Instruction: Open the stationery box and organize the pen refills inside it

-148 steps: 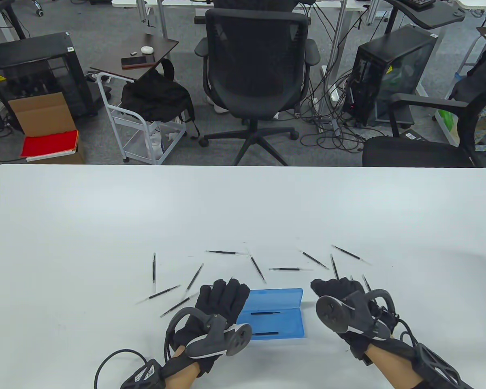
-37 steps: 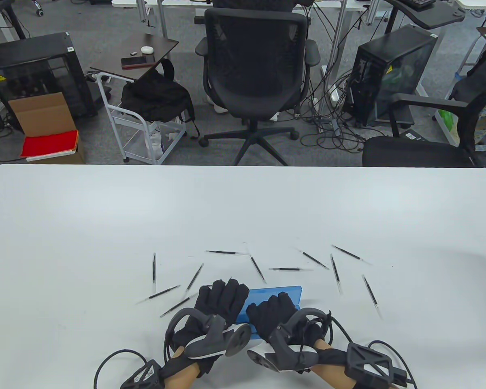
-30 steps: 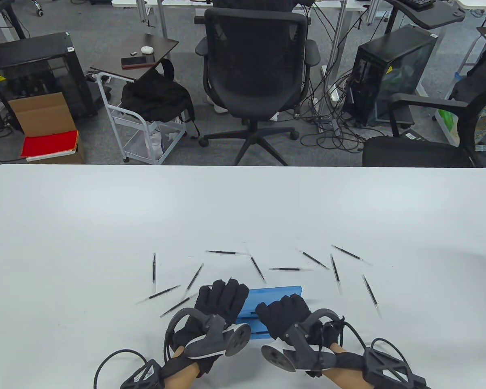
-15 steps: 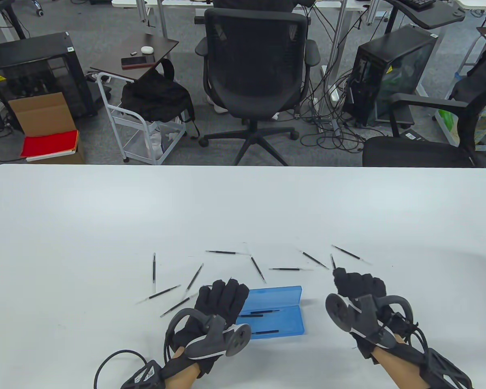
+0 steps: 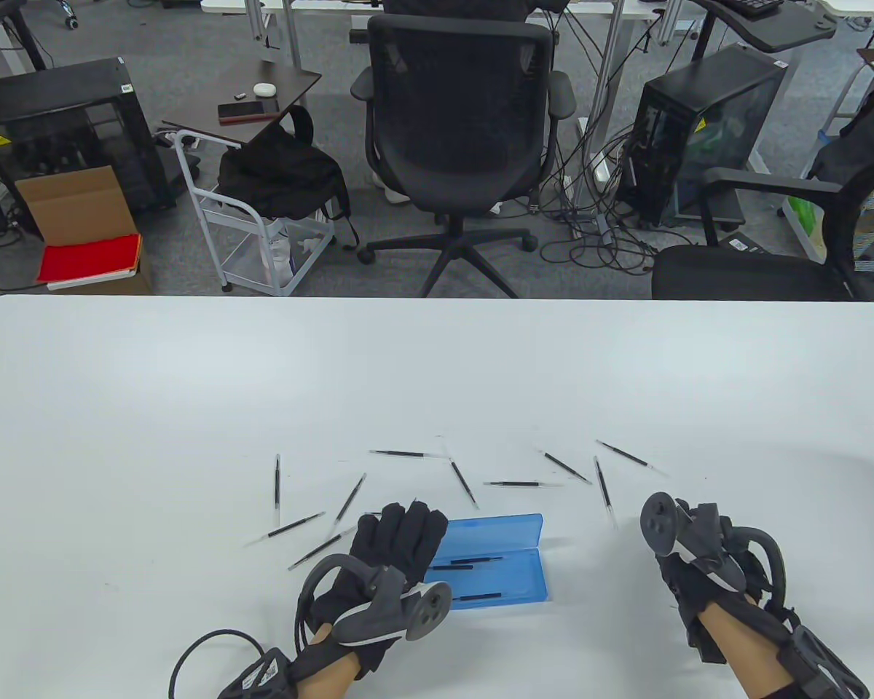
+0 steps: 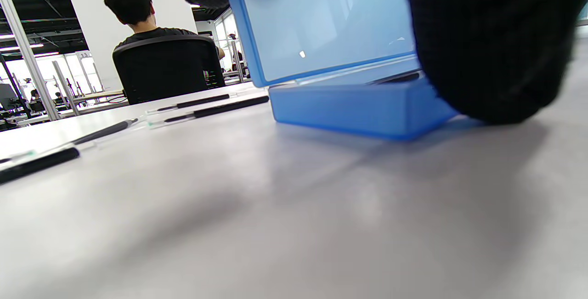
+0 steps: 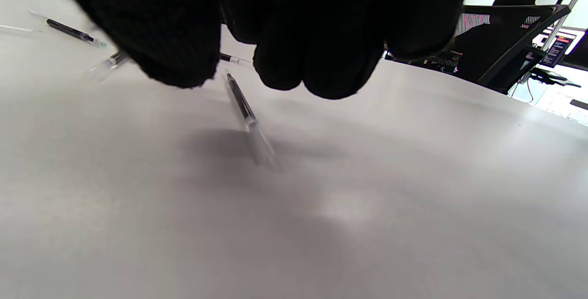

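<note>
The blue stationery box [image 5: 491,575] lies open near the table's front edge, with three black refills [image 5: 481,597] inside. My left hand [image 5: 406,526] holds the box's left end; in the left wrist view its fingers reach over the raised lid [image 6: 321,23] and the thumb sits by the base [image 6: 358,106]. My right hand [image 5: 681,582] hovers to the right of the box. In the right wrist view its fingertips [image 7: 321,69] hang just above a refill [image 7: 241,101] lying on the table, apart from it. Several loose refills [image 5: 604,489] lie scattered beyond the box.
More loose refills lie left of the box [image 5: 349,499] and behind it [image 5: 464,482]. The white table [image 5: 437,364] stretches bare towards its far edge. Behind the table stand an office chair [image 5: 459,109] and other office furniture.
My right hand left the box and swung out to the right, now covering the rightmost refill. One more refill lies in the box than 4.9 s ago. The left hand stayed put.
</note>
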Demonstrator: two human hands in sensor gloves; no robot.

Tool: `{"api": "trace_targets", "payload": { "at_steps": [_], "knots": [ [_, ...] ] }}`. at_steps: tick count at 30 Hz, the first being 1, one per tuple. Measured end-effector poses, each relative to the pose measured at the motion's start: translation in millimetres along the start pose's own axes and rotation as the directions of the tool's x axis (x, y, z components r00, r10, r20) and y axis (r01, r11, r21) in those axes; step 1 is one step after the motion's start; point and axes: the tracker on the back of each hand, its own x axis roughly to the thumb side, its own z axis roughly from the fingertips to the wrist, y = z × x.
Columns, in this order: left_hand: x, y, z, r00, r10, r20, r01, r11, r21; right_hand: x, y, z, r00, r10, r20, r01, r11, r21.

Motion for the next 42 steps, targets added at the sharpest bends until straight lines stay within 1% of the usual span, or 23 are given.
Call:
{"api": "trace_targets", "payload": {
  "at_steps": [4,8,10,23,30,34,39,42],
  "knots": [
    [-0.1,0.0,-0.1,1.0,0.001,0.0,-0.001,1.0,0.0,2.7,5.5,-2.1,1.0,0.0,-0.008,0.0,1.0,0.026],
    [0.2,0.0,-0.3,1.0,0.0,0.001,0.0,1.0,-0.001,9.1,14.4,-4.8,0.999,0.043,-0.031,-0.041,0.997,0.072],
    [0.1,0.1,-0.3,1.0,-0.001,0.001,0.001,1.0,-0.001,11.6,14.8,-5.2,0.997,0.064,-0.045,-0.062,0.997,0.038],
    [0.0,0.0,-0.1,1.0,-0.005,0.0,0.005,1.0,0.0,22.0,18.5,-13.4,0.978,0.148,-0.144,-0.146,0.989,0.026],
    [0.3,-0.1,-0.1,1.0,-0.002,0.001,0.002,1.0,0.0,16.8,18.1,-18.5,0.982,0.091,-0.168,-0.083,0.995,0.052],
    [0.2,-0.2,0.0,1.0,-0.002,0.001,0.002,1.0,0.0,13.3,17.7,-18.7,0.983,0.059,-0.171,-0.053,0.998,0.043],
    [-0.2,-0.3,-0.2,1.0,0.002,0.002,-0.002,1.0,-0.001,11.3,12.5,-14.5,0.99,0.005,-0.142,-0.005,1.0,0.001],
    [-0.5,-0.5,-0.4,1.0,0.008,0.001,-0.008,1.0,-0.002,15.9,-0.1,-4.7,0.996,-0.019,-0.087,0.014,0.998,-0.062]
  ]
}}
